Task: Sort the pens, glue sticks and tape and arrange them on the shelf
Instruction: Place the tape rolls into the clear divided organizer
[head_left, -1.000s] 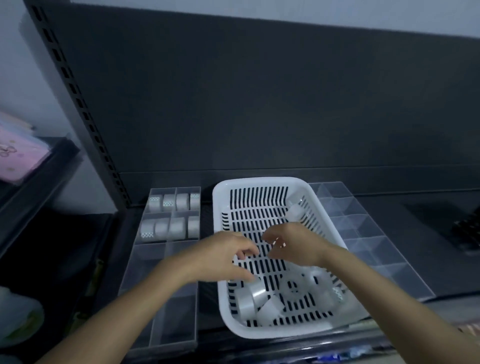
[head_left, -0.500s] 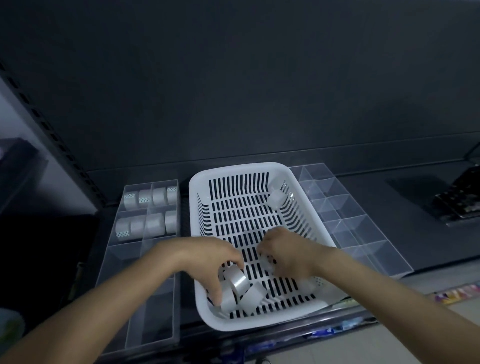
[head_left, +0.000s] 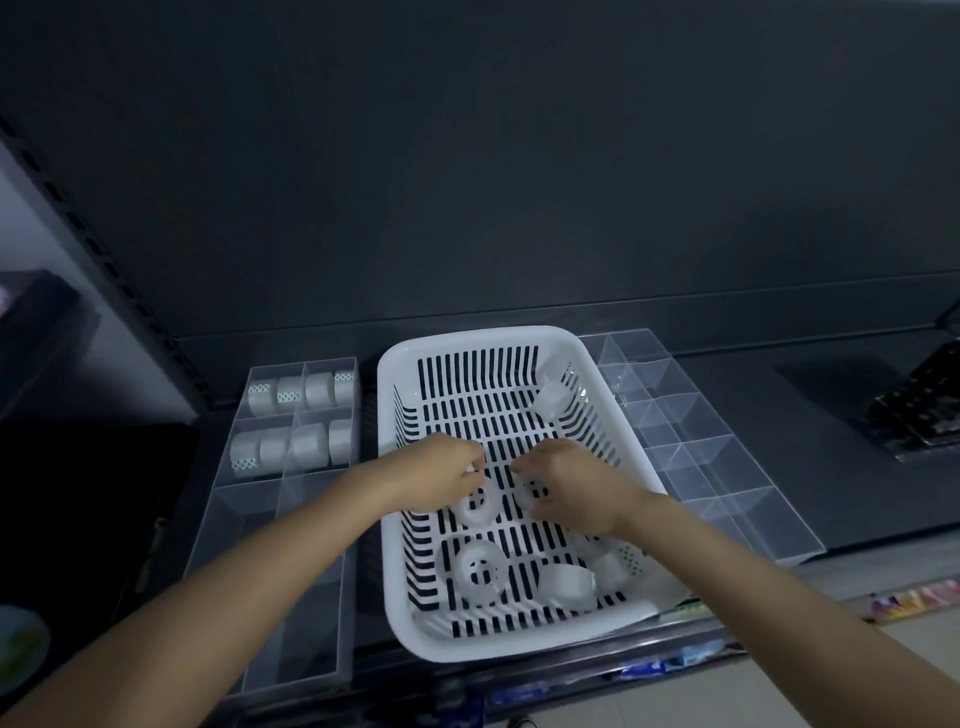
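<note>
Shelf (head_left: 727, 384): basket (head_left: 387, 395) between clear organizers (head_left: 244, 525)

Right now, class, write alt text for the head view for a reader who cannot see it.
The left hand and right hand each grip a tape roll inside a white basket on a shelf. A clear tray beside it holds sorted rolls.

This looks like a stationery shop. A dark metal shelf (head_left: 737, 374) with a plain back panel (head_left: 467, 182) fills the view. At 10 o'clock its upright (head_left: 104, 270) shows a row of punched slots, as on retail racking. Clear divided display trays sit on the shelf at 9 o'clock (head_left: 244, 509) and 3 o'clock (head_left: 727, 467). The 9 o'clock one is stocked with rows of identical tape rolls (head_left: 304, 389). At 5 o'clock, colourful packaged goods (head_left: 914, 597) line a lower level.
</note>
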